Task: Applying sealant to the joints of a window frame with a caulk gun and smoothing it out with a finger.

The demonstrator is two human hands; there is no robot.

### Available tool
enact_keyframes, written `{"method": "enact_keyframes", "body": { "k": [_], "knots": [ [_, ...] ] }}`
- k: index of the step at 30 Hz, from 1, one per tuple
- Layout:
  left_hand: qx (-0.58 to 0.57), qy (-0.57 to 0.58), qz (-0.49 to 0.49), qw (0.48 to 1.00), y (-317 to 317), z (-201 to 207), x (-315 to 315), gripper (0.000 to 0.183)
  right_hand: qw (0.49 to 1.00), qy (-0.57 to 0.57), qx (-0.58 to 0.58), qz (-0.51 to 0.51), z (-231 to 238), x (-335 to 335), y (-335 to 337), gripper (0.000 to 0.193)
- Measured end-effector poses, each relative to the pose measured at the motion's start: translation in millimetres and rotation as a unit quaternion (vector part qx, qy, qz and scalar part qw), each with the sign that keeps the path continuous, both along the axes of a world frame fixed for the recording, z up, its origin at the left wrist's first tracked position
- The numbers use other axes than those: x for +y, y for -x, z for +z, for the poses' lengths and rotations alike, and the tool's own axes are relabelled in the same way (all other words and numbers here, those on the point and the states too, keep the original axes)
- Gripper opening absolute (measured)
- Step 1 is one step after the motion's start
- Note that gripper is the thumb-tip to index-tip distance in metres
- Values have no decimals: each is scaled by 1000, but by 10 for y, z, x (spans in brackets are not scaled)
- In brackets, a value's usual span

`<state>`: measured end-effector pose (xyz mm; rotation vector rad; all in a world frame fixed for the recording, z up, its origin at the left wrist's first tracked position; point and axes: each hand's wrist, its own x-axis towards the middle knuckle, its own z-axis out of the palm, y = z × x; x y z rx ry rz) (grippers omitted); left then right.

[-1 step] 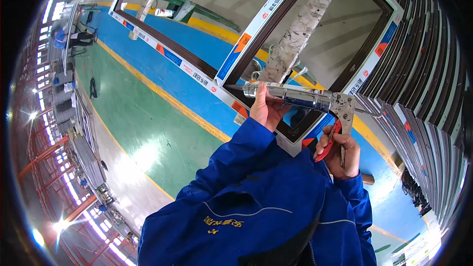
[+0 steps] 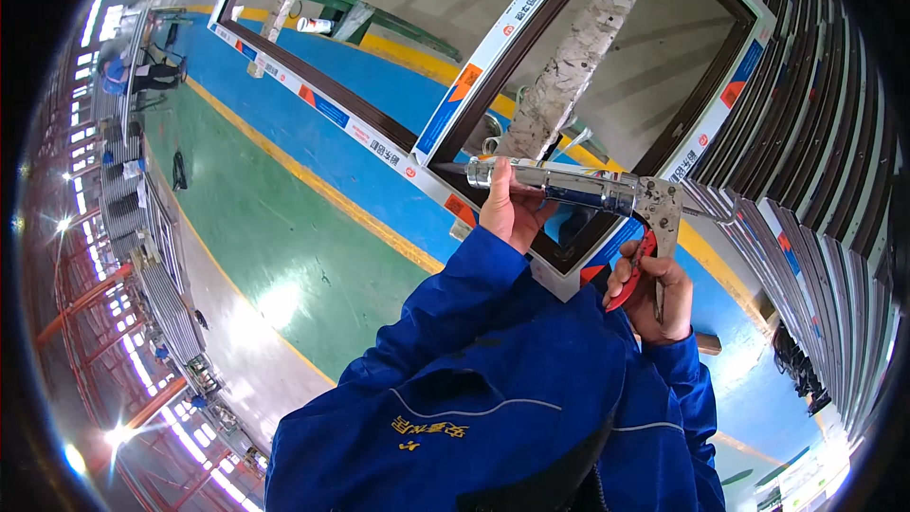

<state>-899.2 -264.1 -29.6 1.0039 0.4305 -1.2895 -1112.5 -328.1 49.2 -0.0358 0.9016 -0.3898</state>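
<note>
A silver-barrelled caulking gun (image 2: 569,187) lies across my front above the corner of a window frame (image 2: 379,144), its tapered nozzle pointing left. My left hand (image 2: 512,216) cradles the barrel near its front end, thumb on the near side and fingers beneath. My right hand (image 2: 659,299) is wrapped round the grip, its fingers on the red trigger (image 2: 637,270). The frame has dark inner profiles and white, blue and orange protective film. The nozzle's tip is close to the dark profile at the frame joint; I cannot tell whether it touches.
Dirty, film-wrapped support beams (image 2: 578,47) run under the frame. Many stacked profiles (image 2: 806,133) stand at the right. A white tub (image 2: 315,26) lies beyond the frame. Far left, a person in blue (image 2: 116,76) is near more stacked profiles (image 2: 171,299). The floor (image 2: 303,228) is green, blue and yellow.
</note>
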Motion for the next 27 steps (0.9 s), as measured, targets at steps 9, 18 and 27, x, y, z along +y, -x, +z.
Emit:
{"method": "enact_keyframes", "body": {
  "k": [9,18,27],
  "knots": [
    [-15,-4,-4,1000,-9,26,12,45,1000,-14,-18,5,-53,-36,42,33],
    [-19,-2,-2,1000,-5,-10,-2,41,999,-48,-23,3,-142,-82,68,31],
    [-12,-11,3,1000,0,-31,5,40,1000,-30,-5,2,-100,-45,59,31]
  ]
}}
